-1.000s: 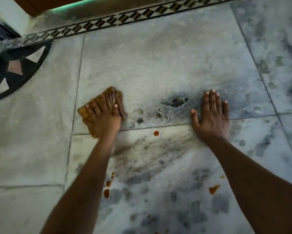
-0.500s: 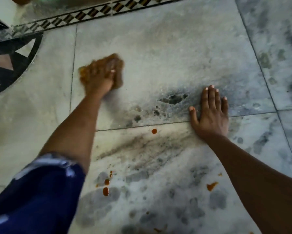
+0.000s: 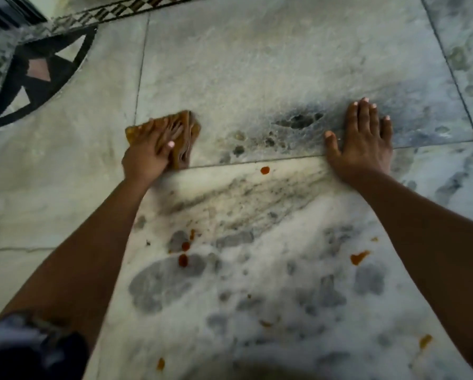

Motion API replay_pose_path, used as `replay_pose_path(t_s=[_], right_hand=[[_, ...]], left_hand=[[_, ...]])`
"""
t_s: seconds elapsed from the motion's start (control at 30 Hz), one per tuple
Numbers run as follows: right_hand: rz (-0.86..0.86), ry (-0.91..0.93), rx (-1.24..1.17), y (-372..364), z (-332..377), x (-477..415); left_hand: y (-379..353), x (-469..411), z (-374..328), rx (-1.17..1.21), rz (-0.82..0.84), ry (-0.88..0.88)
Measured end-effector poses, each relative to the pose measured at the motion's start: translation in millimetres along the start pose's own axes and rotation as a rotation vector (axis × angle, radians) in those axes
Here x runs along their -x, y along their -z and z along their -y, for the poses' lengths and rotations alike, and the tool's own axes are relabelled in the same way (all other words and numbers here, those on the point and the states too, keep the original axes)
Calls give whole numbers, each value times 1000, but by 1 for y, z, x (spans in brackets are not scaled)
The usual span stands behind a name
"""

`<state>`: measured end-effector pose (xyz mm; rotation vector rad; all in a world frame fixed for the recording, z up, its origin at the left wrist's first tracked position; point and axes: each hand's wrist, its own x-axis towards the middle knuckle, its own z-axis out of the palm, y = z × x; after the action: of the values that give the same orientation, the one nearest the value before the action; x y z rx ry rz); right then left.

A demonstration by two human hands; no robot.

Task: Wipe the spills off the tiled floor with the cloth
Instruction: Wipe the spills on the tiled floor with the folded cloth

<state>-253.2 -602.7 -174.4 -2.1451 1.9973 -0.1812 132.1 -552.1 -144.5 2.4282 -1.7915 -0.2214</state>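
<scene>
Cloth (image 3: 189,134), folded and orange-brown, lies left of centre on the tiled floor (image 3: 257,64), its lower edge touching a grout line (image 3: 243,160). The left hand (image 3: 150,153) presses it, fingers spread flat on top. The right hand (image 3: 362,144) rests palm-down across the same line at right, fingers together and thumb out; bare marble between and below the arms carries orange spills (image 3: 183,260), and a black patterned inlay (image 3: 38,67) bounds the upper left.

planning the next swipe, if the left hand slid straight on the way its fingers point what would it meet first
Likely nothing: the left hand, pressing the cloth, points up and right across bare tiled floor. The orange spills lie nearer the person, off that line.
</scene>
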Motion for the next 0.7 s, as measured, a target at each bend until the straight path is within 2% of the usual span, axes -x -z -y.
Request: replay_pose_path(t_s=[0.1,0.17,0.27,0.47,0.57,0.7], right_hand=[[152,-7,-3,14,1,3],[255,-4,-5,26,9,15],[247,54,-19,40,32,65],[321,192,42,32,69,149],[343,225,86,21,79,164],[391,158,88,2,96,167]], left_hand=[[7,21,-24,-53,35,77],[9,50,-41,-87,68,12],[20,100,-37,-106,77,-122],[33,152,20,-15,303,80],[23,185,10,-58,373,69],[15,232,-4,-122,257,-78]])
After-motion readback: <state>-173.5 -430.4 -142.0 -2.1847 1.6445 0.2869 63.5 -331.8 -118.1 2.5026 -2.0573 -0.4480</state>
